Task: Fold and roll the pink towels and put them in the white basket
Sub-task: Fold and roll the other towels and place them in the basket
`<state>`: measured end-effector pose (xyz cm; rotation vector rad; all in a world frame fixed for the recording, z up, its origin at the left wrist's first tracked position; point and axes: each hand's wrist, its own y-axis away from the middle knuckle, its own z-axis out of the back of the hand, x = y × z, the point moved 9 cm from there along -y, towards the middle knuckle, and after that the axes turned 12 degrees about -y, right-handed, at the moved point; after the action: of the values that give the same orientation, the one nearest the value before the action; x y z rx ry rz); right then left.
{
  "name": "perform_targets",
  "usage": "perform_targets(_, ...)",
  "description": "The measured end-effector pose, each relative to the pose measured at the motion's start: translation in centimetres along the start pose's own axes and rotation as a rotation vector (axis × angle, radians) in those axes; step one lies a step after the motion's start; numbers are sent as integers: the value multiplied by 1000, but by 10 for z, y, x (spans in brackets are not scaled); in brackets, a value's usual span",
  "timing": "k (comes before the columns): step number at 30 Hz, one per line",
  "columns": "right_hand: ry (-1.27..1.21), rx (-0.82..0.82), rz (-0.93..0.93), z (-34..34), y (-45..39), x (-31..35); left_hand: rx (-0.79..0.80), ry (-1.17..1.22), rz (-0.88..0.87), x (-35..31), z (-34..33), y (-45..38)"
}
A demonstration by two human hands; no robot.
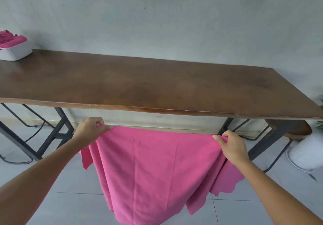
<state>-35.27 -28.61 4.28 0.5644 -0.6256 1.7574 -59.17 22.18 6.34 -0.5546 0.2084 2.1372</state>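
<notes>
A pink towel (153, 169) hangs spread in the lower middle of the frame, below and in front of the near edge of the brown surface (157, 85), held up by its top edge. The left hand (90, 128) pinches the upper left corner between thumb and curled fingers; the right hand (230, 146) pinches the upper right corner the same way. The cloth drapes down toward the tiled floor, with loose flaps trailing at both sides.

At the upper left of the frame, the white basket (16, 51) stands on the far end of the surface, already holding rolled pink towels (12, 38).

This looks like the opening of a new towel's fold: it is stretched out but not yet laid down. The next move likely calls for lifting it over the edge and laying it flat on the surface, corners kept taut so it lands without wrinkles
</notes>
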Motion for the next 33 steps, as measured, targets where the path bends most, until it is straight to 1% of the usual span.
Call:
perform_targets(5,-25,-46,-29,-13,-38,17,26,13,-59,7,-9,-55)
perform_targets(9,-53,-84,-71,-22,-71,26,-12,11,-97,1,-8,-94)
perform_targets(14,-44,-121,-101,-28,-111,39,-58,-58,-78,0,-8,-140)
perform_targets(19,-57,-135,-111,-35,-152,51,-85,-51,-64,-2,-15,-175)
perform_targets(27,-49,-174,-6,-57,-215,49,-113,-52,-40,-4,-33,-226)
perform_targets(30,32,-137,82,-74,-235,42,-165,-123,-65,-6,-42,-238)
perform_targets(33,56,-75,166,-90,-250,34,-213,-223,-67,-6,-54,-251)
